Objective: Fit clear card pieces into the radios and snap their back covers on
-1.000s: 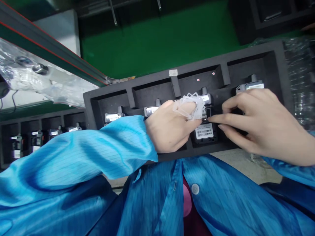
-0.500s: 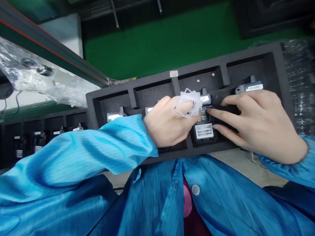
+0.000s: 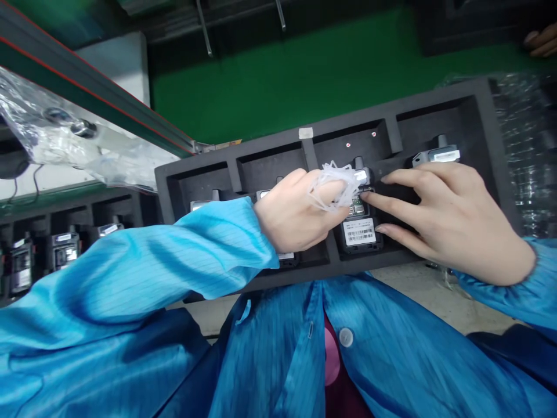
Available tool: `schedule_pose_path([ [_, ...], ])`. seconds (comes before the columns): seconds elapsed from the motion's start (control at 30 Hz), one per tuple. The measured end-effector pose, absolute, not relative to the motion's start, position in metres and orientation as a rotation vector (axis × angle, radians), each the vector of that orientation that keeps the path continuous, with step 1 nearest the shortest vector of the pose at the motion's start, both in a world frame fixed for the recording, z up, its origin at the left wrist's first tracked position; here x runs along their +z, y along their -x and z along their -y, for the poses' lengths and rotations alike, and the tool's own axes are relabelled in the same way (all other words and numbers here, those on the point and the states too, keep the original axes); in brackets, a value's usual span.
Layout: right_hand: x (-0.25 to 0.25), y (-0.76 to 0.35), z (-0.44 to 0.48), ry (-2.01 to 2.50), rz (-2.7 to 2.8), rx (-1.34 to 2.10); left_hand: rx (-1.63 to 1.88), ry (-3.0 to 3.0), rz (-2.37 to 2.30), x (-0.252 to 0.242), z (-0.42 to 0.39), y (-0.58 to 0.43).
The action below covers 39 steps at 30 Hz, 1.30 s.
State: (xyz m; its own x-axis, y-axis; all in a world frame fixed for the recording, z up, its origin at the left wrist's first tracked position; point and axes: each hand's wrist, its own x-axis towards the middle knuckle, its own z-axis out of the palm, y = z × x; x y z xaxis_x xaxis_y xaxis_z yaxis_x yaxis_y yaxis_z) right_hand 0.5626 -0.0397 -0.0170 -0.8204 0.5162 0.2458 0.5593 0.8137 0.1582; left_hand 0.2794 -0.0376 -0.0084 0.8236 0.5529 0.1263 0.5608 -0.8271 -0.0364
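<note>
A black foam tray (image 3: 439,97) with deep pockets lies across the bench in front of me, each pocket holding a small black device. My left hand (image 3: 300,212) is curled shut over the tray's middle, with a bunch of thin clear plastic rings (image 3: 335,183) looped around its fingers. My right hand (image 3: 452,217) reaches in from the right, fingers extended and pressed together, the tips touching the top of the device with a white barcode label (image 3: 359,231). Another device (image 3: 435,155) stands in the pocket behind my right hand.
A second black tray (image 3: 65,244) with several similar devices sits at the left. A crumpled clear plastic bag (image 3: 56,139) lies on the green-edged rail above it. Bubble wrap (image 3: 528,157) lies at the right. Another person's fingers (image 3: 539,40) show at the top right.
My right fingertips have shifted slightly left onto the top of the labelled device. The left hand with the rings has stayed beside it, and the view has drifted a little.
</note>
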Motion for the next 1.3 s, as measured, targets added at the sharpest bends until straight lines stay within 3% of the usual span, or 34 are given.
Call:
schedule_pose_path([
  [0.67, -0.017, -0.556, 0.043, 0.887, 2.75, -0.208, -0.14, 3.025, 0.949, -0.012, 0.031, -0.278],
  [0.83, -0.014, -0.557, 0.045, 0.929, 2.77, -0.214, -0.571, 3.116, 1.033, 0.006, 0.03, -0.264],
  [1.03, -0.007, -0.549, 0.044, 0.89, 2.78, -0.238, -0.998, 3.223, 1.642, 0.039, 0.047, -0.236],
  [1.17, 0.009, -0.529, 0.042, 0.81, 2.717, -0.183, -0.631, 3.276, 1.656, 0.037, 0.067, -0.224],
  [1.3, 0.028, -0.492, 0.049, 0.769, 2.477, 0.102, -0.372, 3.345, 1.755, 0.039, 0.082, -0.222],
])
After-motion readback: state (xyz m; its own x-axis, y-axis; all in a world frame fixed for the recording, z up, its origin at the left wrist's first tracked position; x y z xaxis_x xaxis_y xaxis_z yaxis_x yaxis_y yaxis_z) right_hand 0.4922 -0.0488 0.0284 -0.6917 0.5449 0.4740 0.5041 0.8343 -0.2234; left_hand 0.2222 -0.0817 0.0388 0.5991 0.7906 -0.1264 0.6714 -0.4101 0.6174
